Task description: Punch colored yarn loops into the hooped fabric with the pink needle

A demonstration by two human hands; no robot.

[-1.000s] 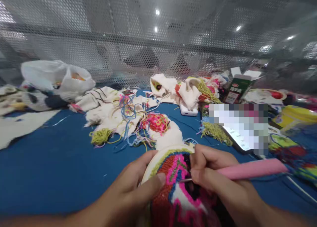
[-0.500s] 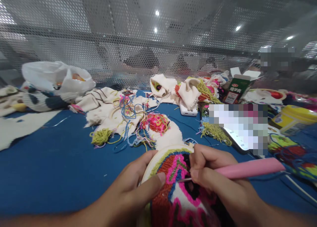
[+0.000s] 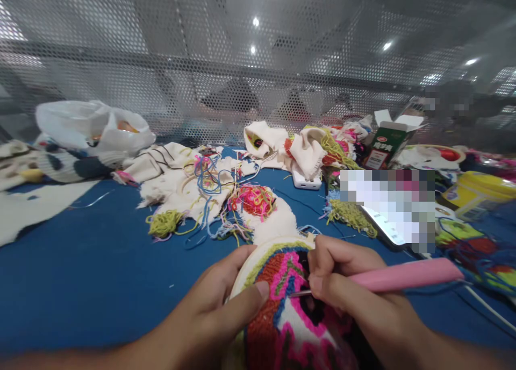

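Note:
Low in the middle of the view is a round embroidery hoop (image 3: 264, 327), its cloth covered with red, pink, blue, yellow-green and black yarn loops. My left hand (image 3: 226, 300) grips the hoop's left side, thumb on the yarn surface. Closed around a pink-handled punch needle (image 3: 411, 276) is my right hand (image 3: 350, 284), over the right side of the hoop. The needle's metal tip touches the work beside the blue yarn and the white bare patch. My right hand hides part of the hoop's right side.
Beyond the hoop lie a red-pink yarn bundle (image 3: 256, 200), cream cloth scraps (image 3: 165, 184) and a white power bank (image 3: 306, 182). A lit phone (image 3: 387, 225), yellow tub (image 3: 479, 192) and green box (image 3: 385, 147) stand right. A white plastic bag (image 3: 92, 125) sits back left.

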